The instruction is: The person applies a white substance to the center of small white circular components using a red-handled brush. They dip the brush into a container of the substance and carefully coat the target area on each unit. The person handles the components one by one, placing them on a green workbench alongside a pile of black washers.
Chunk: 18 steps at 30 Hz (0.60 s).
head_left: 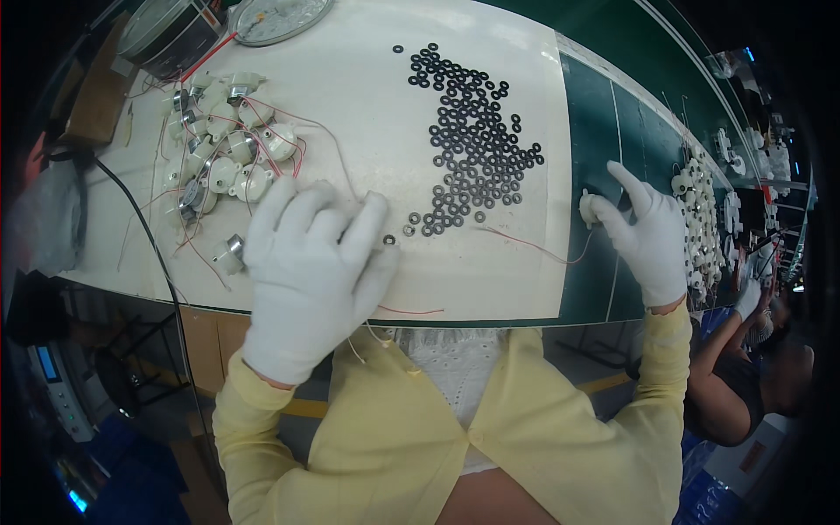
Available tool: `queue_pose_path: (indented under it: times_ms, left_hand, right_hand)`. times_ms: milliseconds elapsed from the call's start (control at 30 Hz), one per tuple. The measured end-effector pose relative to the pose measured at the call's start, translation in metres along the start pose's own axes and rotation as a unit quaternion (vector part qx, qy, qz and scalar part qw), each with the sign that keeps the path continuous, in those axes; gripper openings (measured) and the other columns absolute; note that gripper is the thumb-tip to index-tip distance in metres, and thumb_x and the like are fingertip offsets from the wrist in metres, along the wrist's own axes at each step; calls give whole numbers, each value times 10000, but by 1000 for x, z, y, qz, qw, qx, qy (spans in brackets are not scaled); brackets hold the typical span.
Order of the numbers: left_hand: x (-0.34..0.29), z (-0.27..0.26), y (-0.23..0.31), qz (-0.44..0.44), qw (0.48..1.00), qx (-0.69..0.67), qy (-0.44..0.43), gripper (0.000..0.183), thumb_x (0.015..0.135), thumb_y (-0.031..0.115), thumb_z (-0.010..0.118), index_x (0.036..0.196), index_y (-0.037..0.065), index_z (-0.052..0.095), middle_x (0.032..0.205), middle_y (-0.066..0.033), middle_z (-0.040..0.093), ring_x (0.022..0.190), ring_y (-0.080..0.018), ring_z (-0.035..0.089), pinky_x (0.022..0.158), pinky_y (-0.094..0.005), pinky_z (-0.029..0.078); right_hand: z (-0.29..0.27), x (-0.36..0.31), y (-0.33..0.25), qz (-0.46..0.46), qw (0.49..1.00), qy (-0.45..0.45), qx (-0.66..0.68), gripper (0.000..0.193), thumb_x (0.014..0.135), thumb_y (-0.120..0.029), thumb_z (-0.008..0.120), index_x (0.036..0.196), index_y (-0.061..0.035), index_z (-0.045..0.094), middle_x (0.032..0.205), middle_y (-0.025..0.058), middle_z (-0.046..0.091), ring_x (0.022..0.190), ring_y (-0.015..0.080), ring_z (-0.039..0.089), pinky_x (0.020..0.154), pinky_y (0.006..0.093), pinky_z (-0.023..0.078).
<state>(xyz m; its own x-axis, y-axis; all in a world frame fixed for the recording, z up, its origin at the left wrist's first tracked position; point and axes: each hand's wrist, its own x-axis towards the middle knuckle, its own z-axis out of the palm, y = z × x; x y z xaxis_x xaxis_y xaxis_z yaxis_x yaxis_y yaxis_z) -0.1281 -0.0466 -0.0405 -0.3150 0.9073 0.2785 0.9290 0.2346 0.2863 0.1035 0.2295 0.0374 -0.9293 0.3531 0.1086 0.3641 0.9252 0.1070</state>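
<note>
My left hand (306,254), in a white glove, is low over the table beside a pile of small white motors (223,175) with red and white wires. Its fingers bend downward, and a red wire (411,311) and pale wire ends come out beneath the thumb; whatever lies under the palm is hidden. One motor (230,254) lies just left of this hand. On the right, my gloved right hand (643,236) has thumb and index finger apart. A white motor (587,208) sits on the green strip at the thumb tip, its thin wire trailing left.
Many black rings (472,131) are scattered mid-table. White parts stand in rows (700,223) at the right edge. A tub (166,35), a round lid (280,17) and a box (96,87) are at the far left. A black cable (144,223) crosses the left side; a co-worker's gloved hand (748,297) shows far right.
</note>
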Motion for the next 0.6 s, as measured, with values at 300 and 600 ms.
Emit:
queue_pose_path:
  times_ms: [300, 600]
  left_hand:
    - [2, 30, 45, -23, 999, -20, 20, 773, 750, 450, 752, 1320, -41, 573, 1358, -218, 568, 1322, -395, 468, 1141, -512, 305]
    - [12, 21, 53, -6, 997, -79, 10, 761, 752, 404, 765, 1345, -26, 556, 1361, -224, 557, 1318, -412, 473, 1117, -523, 333]
  right_hand:
    - [12, -6, 3, 73, 991, 19, 111, 160, 897, -162, 661, 979, -38, 721, 744, 66, 729, 568, 208, 667, 583, 315, 517]
    - [14, -16, 11, 81, 993, -17, 89, 196, 870, -197, 729, 999, -50, 727, 768, 70, 733, 589, 204, 675, 589, 314, 509]
